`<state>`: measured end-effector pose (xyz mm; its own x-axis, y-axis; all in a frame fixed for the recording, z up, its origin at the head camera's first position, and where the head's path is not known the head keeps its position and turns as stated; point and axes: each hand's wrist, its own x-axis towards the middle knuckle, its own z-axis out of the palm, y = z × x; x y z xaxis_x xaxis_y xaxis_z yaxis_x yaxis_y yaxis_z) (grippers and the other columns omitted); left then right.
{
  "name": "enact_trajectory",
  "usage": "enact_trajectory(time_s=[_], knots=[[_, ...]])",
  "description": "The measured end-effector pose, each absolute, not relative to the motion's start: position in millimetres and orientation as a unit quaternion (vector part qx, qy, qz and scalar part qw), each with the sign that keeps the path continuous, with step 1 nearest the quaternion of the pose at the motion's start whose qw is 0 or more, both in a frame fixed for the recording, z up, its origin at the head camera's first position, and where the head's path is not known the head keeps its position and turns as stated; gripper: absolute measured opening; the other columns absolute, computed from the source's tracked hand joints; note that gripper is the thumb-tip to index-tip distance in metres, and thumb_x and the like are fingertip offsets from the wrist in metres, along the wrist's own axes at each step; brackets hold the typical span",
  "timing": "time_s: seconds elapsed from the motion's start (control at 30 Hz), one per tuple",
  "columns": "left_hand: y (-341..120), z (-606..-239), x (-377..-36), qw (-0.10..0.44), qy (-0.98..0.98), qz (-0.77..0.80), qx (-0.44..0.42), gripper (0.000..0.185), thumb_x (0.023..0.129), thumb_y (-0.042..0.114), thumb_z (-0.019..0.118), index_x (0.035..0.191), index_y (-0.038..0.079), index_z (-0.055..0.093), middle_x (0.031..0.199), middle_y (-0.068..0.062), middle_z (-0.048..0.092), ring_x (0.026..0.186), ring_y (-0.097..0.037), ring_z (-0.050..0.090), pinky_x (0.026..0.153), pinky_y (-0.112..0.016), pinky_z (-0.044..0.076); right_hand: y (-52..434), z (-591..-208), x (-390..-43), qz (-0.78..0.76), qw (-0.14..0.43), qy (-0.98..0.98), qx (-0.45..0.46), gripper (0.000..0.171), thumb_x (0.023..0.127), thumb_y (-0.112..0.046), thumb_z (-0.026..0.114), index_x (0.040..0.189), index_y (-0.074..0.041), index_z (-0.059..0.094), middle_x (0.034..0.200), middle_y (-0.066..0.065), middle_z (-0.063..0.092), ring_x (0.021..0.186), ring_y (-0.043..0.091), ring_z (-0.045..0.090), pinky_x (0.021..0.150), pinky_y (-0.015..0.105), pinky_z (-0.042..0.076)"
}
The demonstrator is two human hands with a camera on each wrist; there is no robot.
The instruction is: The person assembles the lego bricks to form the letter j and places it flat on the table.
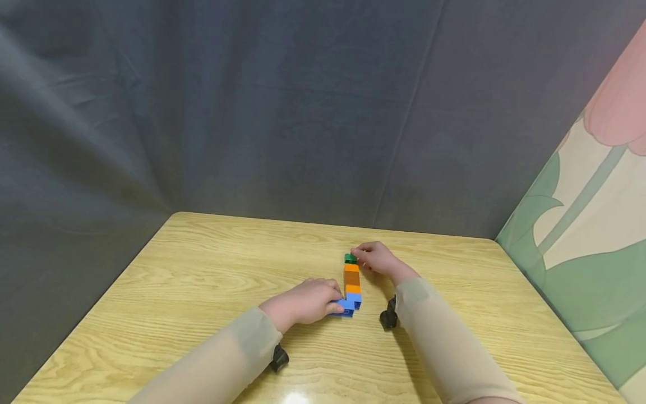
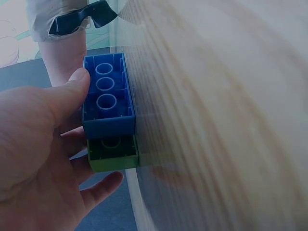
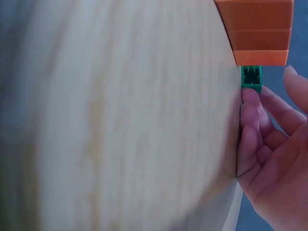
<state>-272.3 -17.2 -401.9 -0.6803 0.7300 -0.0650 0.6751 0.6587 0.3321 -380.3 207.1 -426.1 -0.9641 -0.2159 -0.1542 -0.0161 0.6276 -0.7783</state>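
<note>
A row of joined-looking toy building bricks, orange and brown [image 1: 351, 278], runs away from me across the table. A blue brick [image 1: 353, 298] ends it nearest me; beside that lies another blue brick [image 2: 107, 91], hollow underside showing. My left hand [image 1: 308, 300] holds this blue brick, thumb on its edge and fingers behind. In the left wrist view, a green brick [image 2: 113, 156] adjoins it; the hand hides that one in the head view. At the far end sits a small dark green brick [image 3: 251, 79]. My right hand [image 1: 377, 259] touches it with its fingertips, thumb apart.
The bricks lie on a wooden table [image 1: 227, 269]. Behind the table hangs a dark grey curtain [image 1: 303, 112], and a flower-patterned panel [image 1: 580, 241] stands along the right. Black wrist devices [image 1: 388, 315] sit under both sleeves, close to the tabletop.
</note>
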Motion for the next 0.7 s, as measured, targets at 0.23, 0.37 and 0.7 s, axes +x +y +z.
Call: enact_trajectory(time_s=[0.23,0.37,0.7], knots=[[-14,-402,-272,0.097,0.905,0.139,0.39,0.033,0.099,0.037,0.058,0.12,0.015,0.071,0.115,0.009,0.06,0.108,-0.01,0.057,0.097,-0.036,0.041,214,-429,-378,-0.432,0.119,0.891,-0.068,0.037,0.105,-0.032,0.05,0.118,-0.001,0.066,0.091,0.009,0.063,0.076,0.021,0.054,0.07,0.029,0.045],[-13,-404,-272,0.097,0.905,0.138,0.39,0.034,0.099,0.038,0.058,0.121,0.015,0.071,0.115,0.009,0.06,0.108,-0.01,0.057,0.097,-0.036,0.04,217,-430,-376,-0.439,0.117,0.888,-0.077,0.04,0.105,-0.033,0.049,0.119,0.0,0.066,0.094,0.01,0.064,0.081,0.022,0.055,0.074,0.031,0.047],[-12,-411,-274,0.098,0.908,0.131,0.385,0.032,0.1,0.038,0.057,0.119,0.016,0.071,0.115,0.009,0.06,0.109,-0.01,0.057,0.097,-0.038,0.039,228,-435,-369,-0.525,0.126,0.839,-0.063,0.05,0.107,-0.033,0.043,0.143,0.003,0.044,0.108,0.02,0.064,0.091,0.026,0.062,0.086,0.036,0.051]])
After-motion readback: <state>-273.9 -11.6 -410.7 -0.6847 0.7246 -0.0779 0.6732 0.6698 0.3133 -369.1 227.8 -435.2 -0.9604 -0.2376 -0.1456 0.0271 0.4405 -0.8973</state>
